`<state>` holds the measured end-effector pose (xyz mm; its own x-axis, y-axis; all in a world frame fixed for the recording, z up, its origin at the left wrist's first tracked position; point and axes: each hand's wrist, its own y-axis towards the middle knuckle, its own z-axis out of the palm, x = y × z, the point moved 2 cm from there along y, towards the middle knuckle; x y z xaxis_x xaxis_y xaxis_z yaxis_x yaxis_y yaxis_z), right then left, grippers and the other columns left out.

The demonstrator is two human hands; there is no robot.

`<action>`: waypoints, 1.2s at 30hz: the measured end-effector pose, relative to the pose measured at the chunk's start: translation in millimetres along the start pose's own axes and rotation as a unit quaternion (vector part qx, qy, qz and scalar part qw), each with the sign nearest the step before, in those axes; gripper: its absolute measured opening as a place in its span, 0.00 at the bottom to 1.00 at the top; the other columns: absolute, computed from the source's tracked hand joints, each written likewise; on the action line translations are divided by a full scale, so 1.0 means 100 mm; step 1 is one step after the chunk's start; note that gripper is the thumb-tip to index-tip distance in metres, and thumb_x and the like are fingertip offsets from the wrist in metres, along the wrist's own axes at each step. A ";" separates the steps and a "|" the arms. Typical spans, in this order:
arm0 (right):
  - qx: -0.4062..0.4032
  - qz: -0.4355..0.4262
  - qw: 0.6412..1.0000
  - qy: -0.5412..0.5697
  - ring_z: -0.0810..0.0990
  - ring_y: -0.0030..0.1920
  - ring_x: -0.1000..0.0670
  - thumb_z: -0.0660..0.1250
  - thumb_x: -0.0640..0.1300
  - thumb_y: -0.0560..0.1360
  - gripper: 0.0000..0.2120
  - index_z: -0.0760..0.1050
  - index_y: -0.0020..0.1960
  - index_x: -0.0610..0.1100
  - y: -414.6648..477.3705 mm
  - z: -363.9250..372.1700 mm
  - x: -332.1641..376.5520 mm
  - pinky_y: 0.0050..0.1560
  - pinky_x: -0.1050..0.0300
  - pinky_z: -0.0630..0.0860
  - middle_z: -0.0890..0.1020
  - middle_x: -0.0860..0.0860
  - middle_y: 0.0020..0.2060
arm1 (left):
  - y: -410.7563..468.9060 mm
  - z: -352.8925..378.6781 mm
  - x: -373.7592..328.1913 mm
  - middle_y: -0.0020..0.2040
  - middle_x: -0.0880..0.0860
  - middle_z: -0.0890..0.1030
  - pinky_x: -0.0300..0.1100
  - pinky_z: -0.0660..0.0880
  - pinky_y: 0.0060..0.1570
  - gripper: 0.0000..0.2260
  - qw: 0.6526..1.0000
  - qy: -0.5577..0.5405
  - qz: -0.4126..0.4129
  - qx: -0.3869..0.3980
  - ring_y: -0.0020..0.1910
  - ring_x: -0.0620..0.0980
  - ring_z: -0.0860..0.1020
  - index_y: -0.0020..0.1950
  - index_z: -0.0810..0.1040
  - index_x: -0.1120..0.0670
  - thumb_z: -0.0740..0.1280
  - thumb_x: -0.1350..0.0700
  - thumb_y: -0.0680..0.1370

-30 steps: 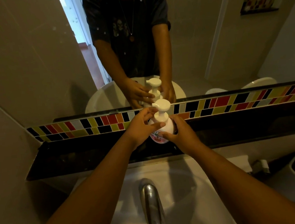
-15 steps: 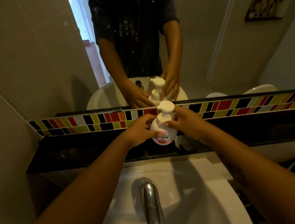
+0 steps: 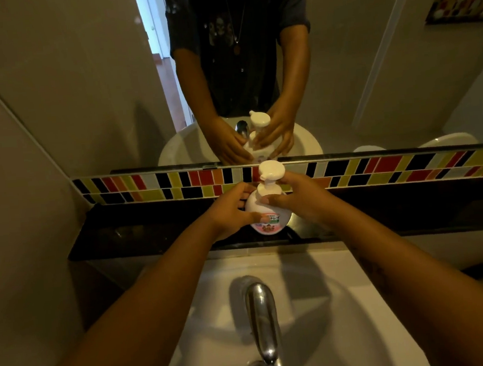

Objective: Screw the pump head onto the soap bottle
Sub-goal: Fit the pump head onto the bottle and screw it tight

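Note:
A round white soap bottle (image 3: 269, 219) with a pink label stands on the dark ledge (image 3: 139, 235) below the mirror. Its white pump head (image 3: 271, 171) sits upright on the neck, nozzle pointing left. My left hand (image 3: 231, 210) wraps the bottle's left side, thumb across the label. My right hand (image 3: 300, 198) holds the white collar of the pump head, just under the nozzle, with thumb and fingers. The far side of the bottle is hidden, but the mirror reflects both hands around it.
A chrome tap (image 3: 262, 321) rises over the white basin (image 3: 321, 336) just below my arms. A band of coloured tiles (image 3: 393, 168) runs behind the ledge. The mirror (image 3: 79, 80) fills the wall above. A grey wall closes in at the left.
My hands swapped roles: a second ago the left pinched the pump collar and the right held the body; now the left holds the body and the right grips the collar. The nozzle has turned left.

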<state>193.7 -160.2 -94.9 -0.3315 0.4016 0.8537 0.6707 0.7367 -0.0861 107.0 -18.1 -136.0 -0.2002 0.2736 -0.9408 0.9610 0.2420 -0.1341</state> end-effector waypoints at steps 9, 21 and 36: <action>-0.021 0.004 1.000 -0.006 0.73 0.63 0.44 0.70 0.46 0.71 0.28 0.67 0.68 0.48 -0.05 0.04 0.03 0.62 0.42 0.72 0.75 0.46 0.64 | 0.01 0.03 0.04 0.57 0.46 0.78 0.37 0.78 0.40 0.26 1.000 -0.028 -0.008 -0.010 0.53 0.46 0.78 0.60 0.71 0.46 0.77 0.59 0.67; -0.062 -0.026 0.996 -0.056 0.72 0.65 0.45 0.73 0.44 0.68 0.30 0.67 0.68 0.47 -0.05 0.01 0.03 0.63 0.44 0.71 0.75 0.46 0.64 | 0.02 0.04 0.00 0.60 0.50 0.77 0.47 0.77 0.52 0.25 1.000 0.003 -0.004 -0.013 0.57 0.49 0.76 0.62 0.70 0.47 0.75 0.60 0.70; -0.165 0.000 0.986 -0.023 0.73 0.62 0.43 0.75 0.47 0.66 0.30 0.67 0.64 0.45 -0.08 0.18 -0.01 0.61 0.47 0.72 0.74 0.44 0.62 | 0.02 0.06 0.01 0.54 0.45 0.78 0.39 0.76 0.44 0.21 1.000 0.003 0.007 -0.026 0.53 0.45 0.77 0.55 0.71 0.44 0.75 0.60 0.70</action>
<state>176.5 -156.6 -104.4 -0.3563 0.4312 0.8289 0.8477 0.5223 0.0927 109.7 -23.3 -138.7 -0.1880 0.2831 -0.9405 0.9527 0.2853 -0.1045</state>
